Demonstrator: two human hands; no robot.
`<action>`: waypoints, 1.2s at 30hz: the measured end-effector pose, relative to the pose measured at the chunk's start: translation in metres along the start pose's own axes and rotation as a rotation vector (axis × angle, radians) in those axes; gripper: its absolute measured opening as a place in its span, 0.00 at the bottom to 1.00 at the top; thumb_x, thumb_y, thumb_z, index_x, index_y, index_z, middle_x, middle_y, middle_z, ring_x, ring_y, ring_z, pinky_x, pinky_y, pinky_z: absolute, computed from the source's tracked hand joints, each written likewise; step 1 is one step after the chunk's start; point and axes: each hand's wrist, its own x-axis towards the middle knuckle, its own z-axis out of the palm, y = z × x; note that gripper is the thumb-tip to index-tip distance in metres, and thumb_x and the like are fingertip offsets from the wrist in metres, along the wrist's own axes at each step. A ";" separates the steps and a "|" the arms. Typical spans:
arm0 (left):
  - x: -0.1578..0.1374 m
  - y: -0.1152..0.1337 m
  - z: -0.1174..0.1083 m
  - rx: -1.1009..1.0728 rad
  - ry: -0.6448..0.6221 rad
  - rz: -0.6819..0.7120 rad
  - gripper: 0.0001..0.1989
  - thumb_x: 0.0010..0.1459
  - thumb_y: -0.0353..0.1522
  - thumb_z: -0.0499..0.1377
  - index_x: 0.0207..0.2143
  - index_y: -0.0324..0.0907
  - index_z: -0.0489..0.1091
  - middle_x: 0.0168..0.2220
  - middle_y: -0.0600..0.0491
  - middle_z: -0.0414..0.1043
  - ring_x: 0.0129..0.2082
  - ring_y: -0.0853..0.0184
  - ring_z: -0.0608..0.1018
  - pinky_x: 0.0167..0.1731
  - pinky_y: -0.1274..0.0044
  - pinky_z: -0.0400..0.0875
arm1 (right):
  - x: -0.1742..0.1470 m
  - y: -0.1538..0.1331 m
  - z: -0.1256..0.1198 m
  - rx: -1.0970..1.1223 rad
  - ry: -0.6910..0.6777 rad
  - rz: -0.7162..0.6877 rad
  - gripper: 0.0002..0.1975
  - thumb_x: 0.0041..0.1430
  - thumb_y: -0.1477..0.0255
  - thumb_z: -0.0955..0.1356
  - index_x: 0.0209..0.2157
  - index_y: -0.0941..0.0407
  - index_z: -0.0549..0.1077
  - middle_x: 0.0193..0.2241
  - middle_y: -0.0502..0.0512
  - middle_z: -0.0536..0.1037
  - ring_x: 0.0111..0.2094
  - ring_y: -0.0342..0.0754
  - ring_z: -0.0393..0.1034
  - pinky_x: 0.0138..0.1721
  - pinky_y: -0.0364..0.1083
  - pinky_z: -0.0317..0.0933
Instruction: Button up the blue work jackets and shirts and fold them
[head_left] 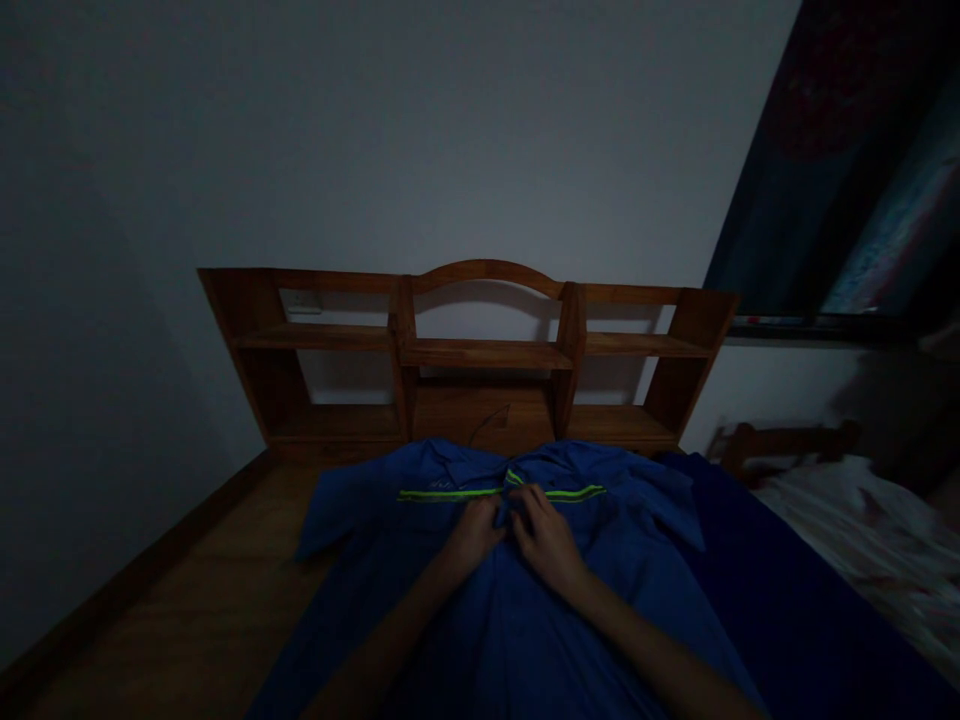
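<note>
A blue short-sleeved shirt (450,590) with bright yellow-green stripes across the chest lies spread out, its collar toward the shelf. Both hands meet at its front opening, just under the stripe. My left hand (477,532) is closed, with thumb and fingers pinching the cloth at the front edge. Close beside it, my right hand (546,535) has bent fingers gripping the other front edge near the stripe. Dim light and the fingers hide any button or fastener between them.
A wooden shelf unit (487,352) stands against the wall behind the shirt. Bare wooden boards (202,590) lie to the left. Dark blue cloth (795,590) is on the right, beside pale patterned bedding (877,530). A dark window (847,200) is at upper right.
</note>
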 end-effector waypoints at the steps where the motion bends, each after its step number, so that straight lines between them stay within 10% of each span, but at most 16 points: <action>1: -0.004 -0.001 -0.001 -0.039 -0.038 -0.031 0.05 0.45 0.26 0.59 0.28 0.39 0.68 0.25 0.56 0.66 0.27 0.68 0.69 0.30 0.78 0.61 | -0.006 -0.001 0.002 0.047 -0.015 -0.009 0.13 0.60 0.75 0.59 0.46 0.52 0.65 0.46 0.57 0.67 0.44 0.49 0.65 0.44 0.47 0.61; 12: -0.013 -0.009 -0.021 -0.509 -0.443 -0.170 0.20 0.37 0.42 0.67 0.22 0.38 0.63 0.19 0.60 0.64 0.20 0.73 0.67 0.21 0.82 0.57 | -0.002 0.032 0.005 0.432 -0.050 0.206 0.06 0.58 0.70 0.62 0.37 0.54 0.67 0.24 0.47 0.69 0.24 0.42 0.64 0.24 0.39 0.56; 36: -0.017 -0.013 -0.022 -0.365 -0.484 -0.134 0.21 0.37 0.44 0.67 0.22 0.37 0.66 0.18 0.59 0.63 0.20 0.74 0.65 0.20 0.82 0.55 | -0.005 0.023 -0.004 0.342 -0.199 0.106 0.07 0.57 0.75 0.62 0.32 0.57 0.71 0.26 0.49 0.73 0.27 0.42 0.66 0.29 0.39 0.56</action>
